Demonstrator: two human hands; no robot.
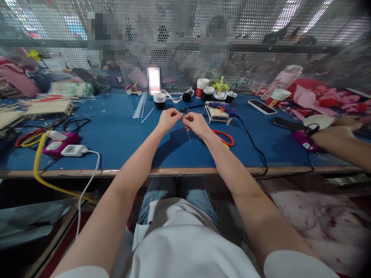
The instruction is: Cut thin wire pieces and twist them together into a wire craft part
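Note:
My left hand (169, 120) and my right hand (195, 123) meet fingertip to fingertip above the blue table (127, 143). Both are closed in a pinch. A thin strand (188, 135), perhaps wire or thread, hangs below my right fingers; its upper end is hidden by them. Just behind the fingertips some dark thin material (183, 110) shows, too small to make out. Under my right forearm lie scissors with red and yellow handles (226, 138), partly covered. Beyond my right hand, a glue gun (222, 106) rests on a small wooden rack (218, 114).
Paper cups (203, 87) and a black-banded cup (159, 101) stand at the back, near glue sticks (140, 105) and a phone (154, 80). A purple power strip (62, 143) with cables lies left. Another person's arm (342, 141) reaches in at right beside a white phone (262, 107).

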